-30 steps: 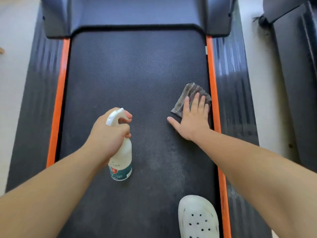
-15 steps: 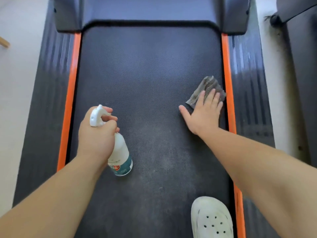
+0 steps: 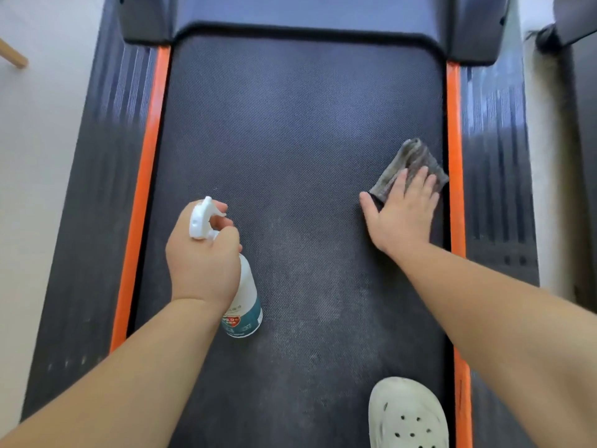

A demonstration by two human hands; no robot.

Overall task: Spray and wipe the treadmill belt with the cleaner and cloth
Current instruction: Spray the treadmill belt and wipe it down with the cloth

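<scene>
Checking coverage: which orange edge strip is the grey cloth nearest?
The right orange strip: the grey folded cloth under the right hand lies beside it, far from the left orange strip.

- The wide middle of the black textured treadmill belt (image 3: 290, 140) lies bare between the two hands and up to the far end.
- On the left, the left hand (image 3: 202, 263) gripping the white spray bottle with teal label (image 3: 247, 299) blocks the way, near the left orange side strip (image 3: 145, 176).
- The right hand (image 3: 403, 218) lies flat on the grey folded cloth (image 3: 410, 160), just beside the right orange strip (image 3: 454, 156); almost no gap there.
- The dark raised motor cover (image 3: 307, 14) closes the far end.
- A white perforated clog shoe (image 3: 407, 415) stands on the near right part of the belt.
</scene>
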